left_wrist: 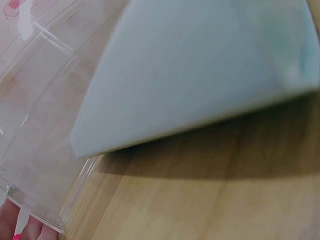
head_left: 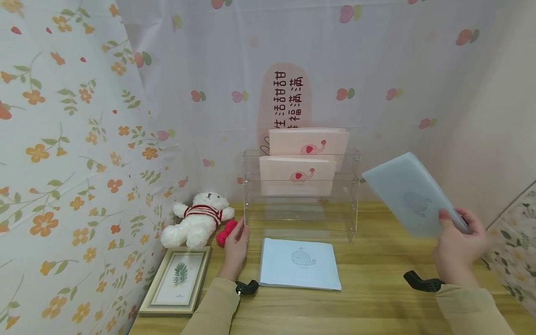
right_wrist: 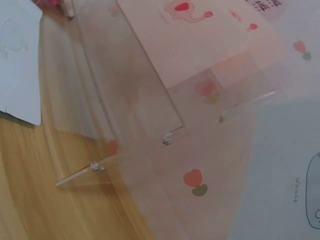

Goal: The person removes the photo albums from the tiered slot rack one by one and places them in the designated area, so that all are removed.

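Observation:
My right hand (head_left: 460,242) grips a light blue notebook (head_left: 404,195) with a whale drawing, by its lower right side. The notebook is tilted in the air, right of a clear acrylic rack (head_left: 299,218). Part of its whale cover (right_wrist: 280,175) shows in the right wrist view. My left hand (head_left: 236,249) rests its extended fingers against the rack's left side; its fingertips (left_wrist: 32,227) show by the panel edge in the left wrist view. Two pink elephant notebooks (head_left: 297,188) stand in the upper tiers. Another blue whale notebook (head_left: 299,265) lies before the rack.
A white teddy bear (head_left: 201,221) in a striped top sits against the left wall, with a pink-red bundle (head_left: 226,232) beside it. A framed leaf picture (head_left: 177,279) lies at the table's left. Printed curtains surround the wooden table (head_left: 372,298).

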Tool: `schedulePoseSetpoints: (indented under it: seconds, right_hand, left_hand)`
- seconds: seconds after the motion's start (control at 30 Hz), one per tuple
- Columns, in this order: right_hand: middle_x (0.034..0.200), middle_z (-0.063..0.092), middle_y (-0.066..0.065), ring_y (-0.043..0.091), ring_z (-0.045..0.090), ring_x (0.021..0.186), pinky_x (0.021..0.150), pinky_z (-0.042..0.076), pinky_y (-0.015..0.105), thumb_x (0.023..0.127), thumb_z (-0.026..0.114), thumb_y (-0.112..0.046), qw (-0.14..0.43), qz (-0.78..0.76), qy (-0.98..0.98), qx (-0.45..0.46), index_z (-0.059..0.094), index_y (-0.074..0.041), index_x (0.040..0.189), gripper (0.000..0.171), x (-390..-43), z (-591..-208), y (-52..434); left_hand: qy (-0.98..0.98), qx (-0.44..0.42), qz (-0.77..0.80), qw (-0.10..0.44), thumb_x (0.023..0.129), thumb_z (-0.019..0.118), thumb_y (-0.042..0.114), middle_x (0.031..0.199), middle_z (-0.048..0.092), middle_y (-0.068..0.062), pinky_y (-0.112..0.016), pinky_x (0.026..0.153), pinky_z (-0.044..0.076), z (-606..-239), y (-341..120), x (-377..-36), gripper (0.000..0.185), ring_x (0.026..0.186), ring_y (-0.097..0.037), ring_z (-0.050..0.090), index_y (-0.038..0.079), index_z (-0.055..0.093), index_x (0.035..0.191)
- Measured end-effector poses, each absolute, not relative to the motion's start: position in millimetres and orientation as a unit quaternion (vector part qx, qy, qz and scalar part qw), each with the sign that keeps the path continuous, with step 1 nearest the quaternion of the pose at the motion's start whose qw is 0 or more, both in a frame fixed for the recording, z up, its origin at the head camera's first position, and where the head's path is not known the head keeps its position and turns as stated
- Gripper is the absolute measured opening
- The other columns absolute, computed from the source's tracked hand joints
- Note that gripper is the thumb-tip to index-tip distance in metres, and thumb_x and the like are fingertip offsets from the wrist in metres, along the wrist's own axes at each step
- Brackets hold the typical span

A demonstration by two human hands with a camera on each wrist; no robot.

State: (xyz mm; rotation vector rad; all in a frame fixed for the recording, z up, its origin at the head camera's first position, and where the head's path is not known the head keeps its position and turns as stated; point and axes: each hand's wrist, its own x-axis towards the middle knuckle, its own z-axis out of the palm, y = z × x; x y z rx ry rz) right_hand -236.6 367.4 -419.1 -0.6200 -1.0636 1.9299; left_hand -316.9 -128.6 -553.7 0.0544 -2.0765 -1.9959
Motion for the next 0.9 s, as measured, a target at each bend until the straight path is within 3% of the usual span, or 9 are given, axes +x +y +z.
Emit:
schedulePoseSetpoints:
  seconds: [0.17, 0.3, 0.5, 0.73, 0.9]
  right_hand:
    - [0.11, 0.065, -0.004, 0.011, 0.058, 0.105, 0.072, 0.052, 0.014, 0.065, 0.096, -0.007, 0.39, 0.763, -0.434, -0.279, 0.076, -0.008, 0.105, 0.045, -239, -427, 372]
    - [0.108, 0.062, -0.012, 0.006, 0.055, 0.1, 0.068, 0.048, 0.014, 0.073, 0.093, -0.018, 0.32, 0.735, -0.506, -0.318, 0.075, -0.018, 0.112, 0.043, -247, -442, 370]
    - [0.105, 0.06, -0.015, 0.006, 0.056, 0.092, 0.056, 0.051, 0.016, 0.081, 0.087, -0.024, 0.24, 0.713, -0.574, -0.325, 0.071, -0.021, 0.119, 0.041, -261, -463, 361]
    - [0.102, 0.057, -0.015, 0.005, 0.054, 0.09, 0.058, 0.05, 0.015, 0.087, 0.082, -0.023, 0.216, 0.679, -0.626, -0.318, 0.071, -0.021, 0.12, 0.035, -274, -475, 356]
    - [0.102, 0.055, -0.019, 0.004, 0.055, 0.091, 0.061, 0.049, 0.016, 0.09, 0.079, -0.033, 0.175, 0.621, -0.691, -0.327, 0.069, -0.026, 0.127, 0.039, -278, -479, 356]
  left_hand:
    - [-0.717, 0.024, -0.683, 0.137, 0.104, 0.06, 0.019, 0.151, 0.057, -0.007, -0.05, 0.119, 0.041, -569, -129, -332, 0.044, 0.142, -0.027, 0.049, 0.025, 0.057, 0.147]
    - [-0.715, 0.025, -0.686, 0.135, 0.104, 0.059, 0.015, 0.151, 0.056, -0.011, -0.05, 0.119, 0.04, -559, -127, -327, 0.044, 0.142, -0.03, 0.049, 0.018, 0.056, 0.148]
    - [-0.724, 0.011, -0.677, 0.13, 0.104, 0.059, 0.019, 0.152, 0.055, -0.016, -0.05, 0.117, 0.043, -538, -127, -309, 0.046, 0.141, -0.032, 0.05, 0.012, 0.054, 0.149]
    - [-0.724, 0.022, -0.676, 0.132, 0.103, 0.061, 0.019, 0.15, 0.056, -0.016, -0.051, 0.117, 0.043, -547, -127, -311, 0.045, 0.14, -0.033, 0.051, 0.013, 0.055, 0.148]
    - [-0.718, 0.036, -0.681, 0.138, 0.103, 0.06, 0.015, 0.15, 0.058, -0.012, -0.051, 0.117, 0.042, -565, -128, -325, 0.044, 0.14, -0.031, 0.051, 0.019, 0.056, 0.148]
